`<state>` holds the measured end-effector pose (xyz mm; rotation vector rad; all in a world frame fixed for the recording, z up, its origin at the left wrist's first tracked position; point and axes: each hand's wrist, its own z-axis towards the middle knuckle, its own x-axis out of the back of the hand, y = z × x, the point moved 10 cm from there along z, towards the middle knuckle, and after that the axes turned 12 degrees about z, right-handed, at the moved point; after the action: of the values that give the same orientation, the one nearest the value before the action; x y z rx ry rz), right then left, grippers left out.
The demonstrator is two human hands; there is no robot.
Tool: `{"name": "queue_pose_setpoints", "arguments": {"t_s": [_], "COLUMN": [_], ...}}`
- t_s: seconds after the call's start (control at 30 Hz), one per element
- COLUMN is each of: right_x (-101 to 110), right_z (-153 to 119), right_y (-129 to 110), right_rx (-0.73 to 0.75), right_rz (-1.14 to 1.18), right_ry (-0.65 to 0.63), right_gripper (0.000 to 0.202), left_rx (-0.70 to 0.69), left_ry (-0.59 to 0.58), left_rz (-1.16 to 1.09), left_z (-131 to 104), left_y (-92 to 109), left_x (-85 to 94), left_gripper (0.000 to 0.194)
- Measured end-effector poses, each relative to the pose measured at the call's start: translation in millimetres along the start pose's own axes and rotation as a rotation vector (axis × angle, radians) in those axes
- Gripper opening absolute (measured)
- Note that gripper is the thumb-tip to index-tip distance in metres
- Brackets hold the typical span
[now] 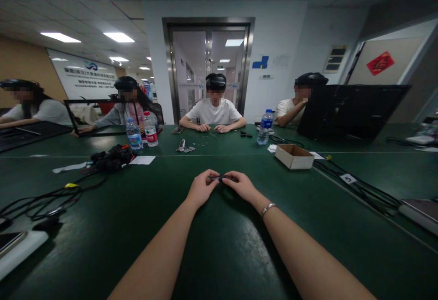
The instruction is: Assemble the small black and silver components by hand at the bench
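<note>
My left hand [202, 187] and my right hand [242, 186] meet over the green table [226, 245], both closed. Between their fingertips they pinch a small, dark, slim object [221, 178] from either end. It is held roughly level and seems to have a greyish part on the left; its kind is too small to make out, and the fingers cover its ends. A silver bracelet [268, 209] circles my right wrist.
A small open cardboard box [294, 156] sits right of my hands, beside black cables [359, 192]. Tangled black gear [111, 158] and bottles [151, 128] stand left. Across the table, a person [215, 113] rests both hands near small parts [186, 147]. A large black panel [352, 110] rises at right.
</note>
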<state>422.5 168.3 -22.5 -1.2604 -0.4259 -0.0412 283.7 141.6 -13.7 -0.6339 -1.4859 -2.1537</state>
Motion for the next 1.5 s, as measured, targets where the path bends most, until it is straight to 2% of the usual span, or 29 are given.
{"name": "queue_pose_setpoints", "arguments": {"t_s": [0.4,0.57,0.73,0.8,0.9,1.03,1.17,1.33,1.5], "right_x": [2,1,1,0,0,1,1,1,1], "right_z": [0,1,3,4,4,3,3,3,1], "right_y": [9,11,14,16,18,18,17,15,13], "right_rx": [-0.099,-0.089,-0.105,-0.109,-0.115,-0.14,-0.132,-0.122,-0.141], "right_rz": [-0.003,-0.012,-0.011,0.003,0.023,0.013,0.003,0.007,0.025], "right_ry": [-0.004,-0.015,-0.021,-0.021,-0.02,-0.01,-0.01,-0.015,-0.011], "right_gripper": [0.053,0.054,0.056,0.057,0.057,0.056,0.056,0.058,0.056], "left_rx": [-0.018,0.004,0.071,0.098,0.079,0.112,0.111,0.039,0.031], "left_ry": [0.006,0.012,0.05,0.025,-0.009,-0.005,-0.002,0.017,0.006], "left_rz": [-0.08,-0.153,-0.296,-0.322,-0.313,-0.275,-0.227,-0.307,-0.337], "left_z": [0,2,5,6,6,5,6,8,7], "left_y": [2,-1,-15,-19,-17,-20,-20,-11,-11], "left_x": [0.2,0.4,2.0,-1.2,-4.3,-4.5,-3.5,2.1,2.9], "left_gripper": [0.016,0.014,0.029,0.028,0.027,0.03,0.023,0.018,0.02]}}
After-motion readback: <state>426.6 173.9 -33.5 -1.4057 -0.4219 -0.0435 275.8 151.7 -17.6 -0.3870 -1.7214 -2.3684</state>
